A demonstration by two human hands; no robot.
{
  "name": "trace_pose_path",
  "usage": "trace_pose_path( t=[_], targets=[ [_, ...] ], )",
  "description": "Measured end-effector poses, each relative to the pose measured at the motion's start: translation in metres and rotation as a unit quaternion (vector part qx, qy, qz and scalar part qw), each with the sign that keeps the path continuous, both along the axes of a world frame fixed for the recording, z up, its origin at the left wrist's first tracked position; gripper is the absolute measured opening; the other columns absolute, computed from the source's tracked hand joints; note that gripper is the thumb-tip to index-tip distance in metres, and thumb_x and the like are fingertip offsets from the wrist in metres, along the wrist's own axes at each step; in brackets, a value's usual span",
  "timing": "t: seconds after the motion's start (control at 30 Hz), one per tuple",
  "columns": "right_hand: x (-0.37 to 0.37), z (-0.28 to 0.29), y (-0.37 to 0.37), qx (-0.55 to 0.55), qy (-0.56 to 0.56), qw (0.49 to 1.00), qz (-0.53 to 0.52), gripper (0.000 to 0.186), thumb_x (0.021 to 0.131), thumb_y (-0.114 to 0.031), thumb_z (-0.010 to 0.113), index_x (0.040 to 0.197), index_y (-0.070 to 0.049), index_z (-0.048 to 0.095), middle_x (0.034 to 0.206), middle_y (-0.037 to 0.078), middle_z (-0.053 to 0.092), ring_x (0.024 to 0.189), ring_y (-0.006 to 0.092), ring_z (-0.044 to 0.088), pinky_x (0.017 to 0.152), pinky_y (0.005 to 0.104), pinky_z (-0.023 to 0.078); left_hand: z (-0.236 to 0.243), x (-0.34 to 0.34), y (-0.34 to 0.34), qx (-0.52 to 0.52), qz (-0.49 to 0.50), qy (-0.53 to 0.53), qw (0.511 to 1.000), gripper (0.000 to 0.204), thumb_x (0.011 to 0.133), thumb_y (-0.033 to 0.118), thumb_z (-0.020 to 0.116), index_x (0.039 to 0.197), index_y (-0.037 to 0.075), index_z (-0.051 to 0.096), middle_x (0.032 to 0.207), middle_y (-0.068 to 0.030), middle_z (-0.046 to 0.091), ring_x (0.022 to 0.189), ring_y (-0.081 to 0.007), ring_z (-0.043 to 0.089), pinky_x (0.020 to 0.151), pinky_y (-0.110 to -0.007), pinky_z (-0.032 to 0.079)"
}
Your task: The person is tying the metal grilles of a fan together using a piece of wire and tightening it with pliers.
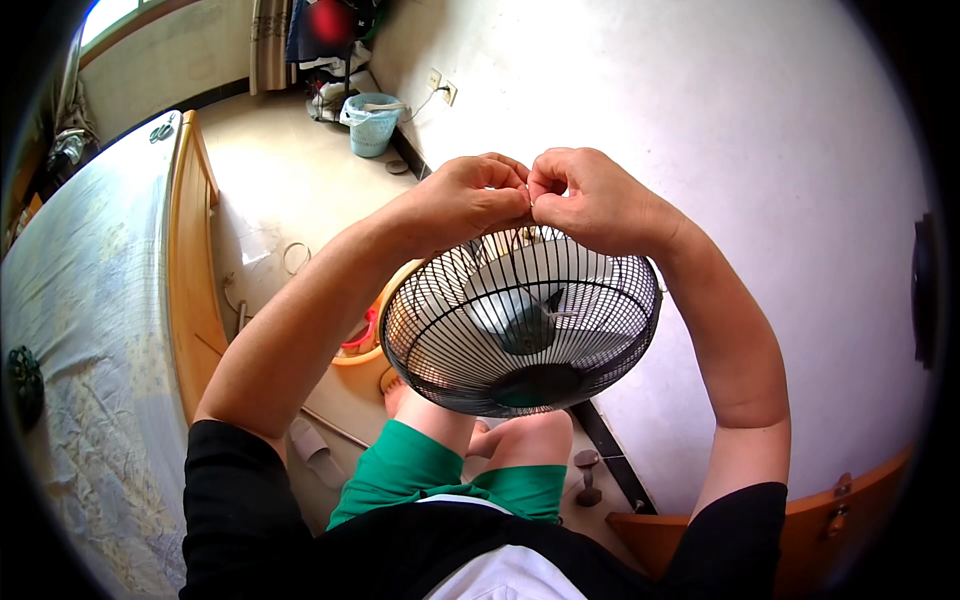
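Observation:
A black wire fan guard (441,318) hangs tilted in front of my knees, and pale fan blades and a dark round hub show through its wires. At the guard's far edge my left hand (478,195) is closed in a pinch, thumb against the bent fingers. My right hand (592,200) pinches right beside it, and the fingertips of both hands meet. Whatever lies between the fingertips is too small and covered to make out. Both hands are just over the guard's rim; I cannot tell whether they touch it.
To the left stands a bed (95,330) with a wooden end board (190,270). Below the fan sits an orange basin (352,357) with something red in it. A blue bucket (370,130) stands far off by the wall. A dumbbell (588,478) and a slipper (315,452) lie on the floor.

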State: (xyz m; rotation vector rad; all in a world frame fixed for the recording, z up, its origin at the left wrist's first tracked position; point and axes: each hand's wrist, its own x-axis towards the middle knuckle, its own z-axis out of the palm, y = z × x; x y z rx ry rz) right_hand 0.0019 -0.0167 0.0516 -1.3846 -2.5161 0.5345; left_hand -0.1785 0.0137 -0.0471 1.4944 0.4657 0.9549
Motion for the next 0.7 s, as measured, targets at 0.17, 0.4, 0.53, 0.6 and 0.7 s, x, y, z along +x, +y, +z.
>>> trace_pose_path(
  t=[0.17,0.4,0.53,0.6,0.7],
  targets=[
    [0.02,-0.018,0.011,-0.131,0.172,0.976,-0.024,0.022,0.086,-0.017,0.054,0.09,0.002,0.065,0.082,0.007,0.063,0.079,0.014,0.057,0.074,0.0297,0.048,0.002,-0.001,-0.001,0.003,0.012,0.039,0.999,0.017,0.093,0.013,0.062,0.09,-0.004,0.062,0.124,-0.0125,0.049,0.096,-0.012,0.06,0.087,-0.024,0.053],
    [0.021,-0.006,0.007,-0.069,0.142,0.987,-0.015,0.024,0.086,-0.015,0.06,0.099,0.005,0.065,0.091,0.012,0.066,0.084,0.0166,0.06,0.076,0.0307,0.05,-0.001,-0.001,0.0,0.0,0.037,0.025,0.999,0.016,0.092,0.013,0.061,0.093,-0.002,0.062,0.115,-0.0096,0.056,0.095,-0.0102,0.059,0.083,-0.025,0.052],
    [0.015,-0.003,-0.001,-0.035,0.105,0.994,0.01,0.022,0.085,-0.015,0.063,0.096,0.005,0.066,0.089,0.014,0.067,0.079,0.0181,0.063,0.071,0.0308,0.051,0.002,-0.006,-0.001,0.047,0.067,0.065,0.994,0.02,0.094,0.016,0.063,0.102,-0.003,0.062,0.112,-0.0107,0.06,0.093,-0.0104,0.061,0.084,-0.025,0.053],
    [0.014,-0.004,-0.004,-0.024,0.09,0.996,0.015,0.021,0.086,-0.015,0.063,0.095,0.004,0.066,0.087,0.014,0.067,0.077,0.0183,0.063,0.069,0.0307,0.051,0.004,-0.006,-0.003,0.054,0.089,0.072,0.992,0.023,0.094,0.017,0.064,0.106,-0.003,0.062,0.111,-0.0107,0.062,0.093,-0.011,0.062,0.085,-0.026,0.054],
    [0.014,-0.013,-0.003,0.0,0.119,0.993,0.01,0.016,0.088,-0.012,0.062,0.093,0.003,0.065,0.084,0.011,0.066,0.079,0.0167,0.063,0.071,0.0297,0.051,0.004,-0.006,-0.009,0.018,0.04,0.029,0.999,0.027,0.095,0.019,0.065,0.111,-0.002,0.062,0.107,-0.0091,0.065,0.095,-0.0123,0.064,0.087,-0.026,0.054]
  ],
)
